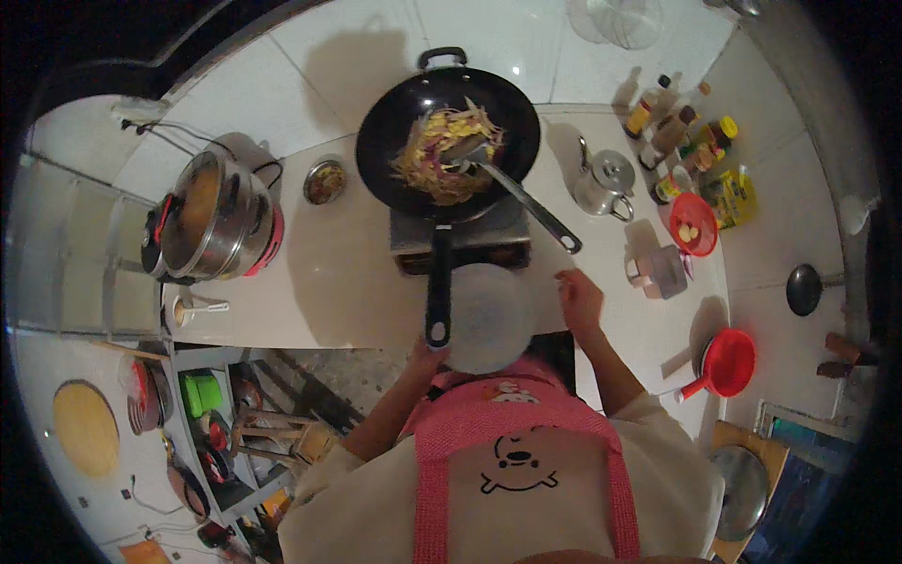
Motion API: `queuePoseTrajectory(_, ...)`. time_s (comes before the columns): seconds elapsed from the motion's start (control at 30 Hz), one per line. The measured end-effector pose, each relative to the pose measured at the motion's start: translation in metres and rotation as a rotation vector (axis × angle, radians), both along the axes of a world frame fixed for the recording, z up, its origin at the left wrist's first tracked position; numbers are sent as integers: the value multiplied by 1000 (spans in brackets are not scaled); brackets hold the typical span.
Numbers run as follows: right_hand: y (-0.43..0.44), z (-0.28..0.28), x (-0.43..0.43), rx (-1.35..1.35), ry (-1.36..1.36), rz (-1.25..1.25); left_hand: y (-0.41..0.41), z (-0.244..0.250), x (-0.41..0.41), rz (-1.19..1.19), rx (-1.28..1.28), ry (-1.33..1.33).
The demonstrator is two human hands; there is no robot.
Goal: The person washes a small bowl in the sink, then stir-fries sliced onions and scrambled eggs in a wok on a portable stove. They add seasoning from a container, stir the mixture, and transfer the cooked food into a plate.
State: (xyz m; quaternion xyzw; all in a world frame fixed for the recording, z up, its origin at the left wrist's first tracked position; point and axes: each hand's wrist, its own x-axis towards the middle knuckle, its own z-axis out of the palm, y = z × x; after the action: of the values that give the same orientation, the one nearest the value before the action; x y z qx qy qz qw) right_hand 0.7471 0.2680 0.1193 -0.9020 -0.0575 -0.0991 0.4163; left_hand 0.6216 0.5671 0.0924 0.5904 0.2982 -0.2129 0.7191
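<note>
My left hand (428, 357) grips the left rim of a white plate (491, 321), which is held at the counter's front edge, before my pink apron. Above that hand, a black wok handle (440, 289) covers part of the plate. The black wok (380, 141) sits on a portable stove (458, 243) and holds shredded food (451, 187) with yellow and purplish pieces. A metal spatula (528, 197) rests in it, its handle leaning over the right rim. Below the handle's end is my right hand (582, 299), fingers curled; nothing shows in them.
Left of the wok stand a small bowl of food (325, 182) and a large steel pot (218, 211) with cords behind it. To the right are a metal kettle (606, 182), several bottles (662, 141), a red basket (694, 224), a clear container (666, 273) and a red ladle (729, 363).
</note>
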Motion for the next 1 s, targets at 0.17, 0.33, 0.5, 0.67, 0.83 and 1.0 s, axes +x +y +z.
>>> queuePoseTrajectory(0.17, 114, -43, 32, -697, 31, 319, 54, 51, -31, 416, 22, 25)
queuePoseTrajectory(0.33, 159, -49, 35, -695, 147, 325, 121, 30, -41, 574, -71, -105)
queuePoseTrajectory(0.5, 169, -61, 35, -405, 521, 56, 165, 39, -15, 520, -111, -191)
queuePoseTrajectory(0.67, 148, -1, 23, -665, 407, 195, 197, 42, 11, 438, -239, -184)
queuePoseTrajectory(0.83, 125, 151, 39, -645, -239, -44, 202, 65, 37, 394, -249, -130)
queuePoseTrajectory(1.0, 99, 133, 85, -1206, -204, -29, 196, 71, 50, 337, -318, -151)
